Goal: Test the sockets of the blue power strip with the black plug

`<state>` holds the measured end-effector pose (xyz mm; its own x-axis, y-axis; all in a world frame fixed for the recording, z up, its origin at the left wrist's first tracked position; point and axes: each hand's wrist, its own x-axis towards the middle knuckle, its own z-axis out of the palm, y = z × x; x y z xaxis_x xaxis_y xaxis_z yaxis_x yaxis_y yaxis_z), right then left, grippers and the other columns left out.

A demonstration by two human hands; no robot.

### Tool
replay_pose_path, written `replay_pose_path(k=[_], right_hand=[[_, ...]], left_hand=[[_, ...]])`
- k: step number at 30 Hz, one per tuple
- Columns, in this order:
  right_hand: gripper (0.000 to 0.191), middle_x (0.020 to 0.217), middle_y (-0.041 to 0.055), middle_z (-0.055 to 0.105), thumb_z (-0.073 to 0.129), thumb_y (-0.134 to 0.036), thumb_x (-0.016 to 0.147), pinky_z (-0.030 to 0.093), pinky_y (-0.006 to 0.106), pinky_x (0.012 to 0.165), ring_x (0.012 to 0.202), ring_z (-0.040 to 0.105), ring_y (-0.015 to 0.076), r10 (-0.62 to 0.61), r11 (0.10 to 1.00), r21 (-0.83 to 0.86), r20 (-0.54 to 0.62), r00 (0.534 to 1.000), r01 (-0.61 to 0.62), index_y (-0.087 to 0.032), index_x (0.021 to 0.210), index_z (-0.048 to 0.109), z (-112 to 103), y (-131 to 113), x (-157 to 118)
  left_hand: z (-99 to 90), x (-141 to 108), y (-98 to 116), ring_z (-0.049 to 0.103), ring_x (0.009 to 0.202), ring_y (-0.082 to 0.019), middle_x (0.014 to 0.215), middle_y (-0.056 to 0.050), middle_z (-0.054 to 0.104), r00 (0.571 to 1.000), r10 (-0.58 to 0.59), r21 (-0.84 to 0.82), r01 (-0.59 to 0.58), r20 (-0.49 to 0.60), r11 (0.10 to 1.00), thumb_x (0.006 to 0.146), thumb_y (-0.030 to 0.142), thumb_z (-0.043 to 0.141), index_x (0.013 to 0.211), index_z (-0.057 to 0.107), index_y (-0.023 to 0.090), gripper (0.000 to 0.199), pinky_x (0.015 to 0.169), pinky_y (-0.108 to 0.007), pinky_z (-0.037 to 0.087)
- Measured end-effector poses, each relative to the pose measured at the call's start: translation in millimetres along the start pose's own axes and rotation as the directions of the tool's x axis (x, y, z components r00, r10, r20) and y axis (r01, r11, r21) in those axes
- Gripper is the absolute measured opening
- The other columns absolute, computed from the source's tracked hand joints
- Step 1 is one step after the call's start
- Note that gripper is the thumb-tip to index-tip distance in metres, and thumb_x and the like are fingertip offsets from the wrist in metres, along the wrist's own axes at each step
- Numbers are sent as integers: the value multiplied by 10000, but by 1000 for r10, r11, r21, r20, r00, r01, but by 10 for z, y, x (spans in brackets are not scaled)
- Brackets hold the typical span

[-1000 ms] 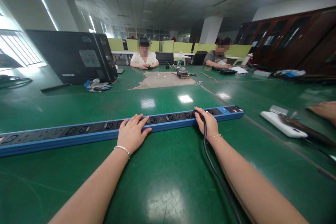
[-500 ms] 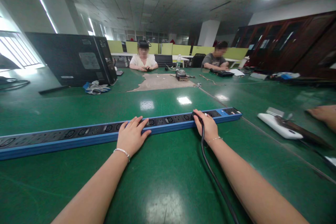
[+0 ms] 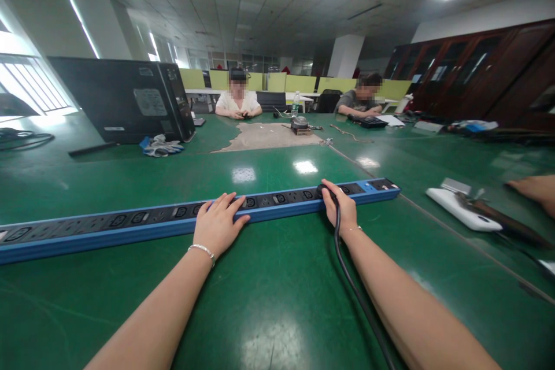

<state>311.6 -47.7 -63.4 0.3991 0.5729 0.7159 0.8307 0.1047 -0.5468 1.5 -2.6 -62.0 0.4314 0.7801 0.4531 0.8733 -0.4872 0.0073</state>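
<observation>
A long blue power strip (image 3: 286, 206) with black sockets lies across the green table (image 3: 269, 266). My left hand (image 3: 218, 222) rests on the strip near its middle, fingers spread over its top. Further right, my right hand (image 3: 340, 205) is closed on a black plug (image 3: 323, 190) at a socket of the strip. The plug is mostly covered by my fingers, so how deep it sits cannot be seen. From it a black cable (image 3: 353, 289) runs down toward the bottom edge of the view.
A black computer case (image 3: 125, 101) and gloves (image 3: 160, 145) are at the back left. Two people (image 3: 237, 98) sit across the table. On the right lie a white device (image 3: 462, 208) and another person's hand (image 3: 533, 191). A bottle (image 3: 295, 104) stands far back.
The fingers of my right hand have shifted slightly around the plug, and the wrist has moved a little left. My left hand has stayed in place on the strip.
</observation>
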Motion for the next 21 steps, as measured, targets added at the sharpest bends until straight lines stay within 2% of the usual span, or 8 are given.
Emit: replay_pose_path(k=[1,3,4,8,12,16,21], right_hand=[[368,1070,59,672,443,-406,847,473,336,882,975,621,206,41,998,46,-93,995,-37,-213,1094,637,-37,19,46],[400,1105,74,652,426,-417,856,448,349,909,1003,601,205,129,987,132,-271,954,-96,-188,1122,618,-148,114,150],[405,1102,78,651,433,-425,852,441,357,914,1002,597,206,154,980,166,-303,940,-107,-179,1112,622,-216,194,198],[402,1016,76,674,520,-476,785,430,389,906,952,600,221,195,966,210,-200,960,-153,-177,1009,666,-444,641,299],[406,992,74,674,514,-496,777,421,405,907,943,595,224,222,963,191,-151,963,-192,-187,987,674,-474,990,310],[415,1010,68,670,500,-512,784,416,416,909,955,589,230,205,972,137,-95,974,-191,-206,1010,668,-430,1098,335],[409,948,64,683,504,-512,776,435,416,878,914,602,237,194,980,64,-45,980,-191,-213,996,677,-466,1076,405]], left_hand=[[2,1,-2,432,1243,-222,1331,-27,519,1000,1,-1,-1,-2,1000,854,494,403,1254,495,299,454,1001,-429,299],[5,0,-4,432,1243,-223,1331,-27,518,1000,4,-3,-4,-6,1000,854,497,400,1256,493,303,456,1002,-427,297],[6,-1,-4,432,1243,-224,1331,-26,519,1000,4,-3,-4,-6,1000,853,497,400,1257,492,306,456,1004,-426,296],[1,-3,-6,430,1245,-225,1330,-25,519,1000,-1,0,1,-2,1000,852,494,403,1256,494,308,454,1002,-423,299],[-6,-1,-5,428,1247,-221,1331,-21,518,1000,-1,4,1,6,1000,853,493,401,1255,492,312,451,1002,-419,299],[-10,4,1,435,1240,-222,1333,-21,515,1000,1,11,-2,12,1000,854,493,403,1256,487,310,450,1000,-429,301],[-12,6,3,440,1236,-225,1334,-28,515,1000,5,13,-5,14,1000,856,490,404,1256,489,304,449,995,-433,306]])
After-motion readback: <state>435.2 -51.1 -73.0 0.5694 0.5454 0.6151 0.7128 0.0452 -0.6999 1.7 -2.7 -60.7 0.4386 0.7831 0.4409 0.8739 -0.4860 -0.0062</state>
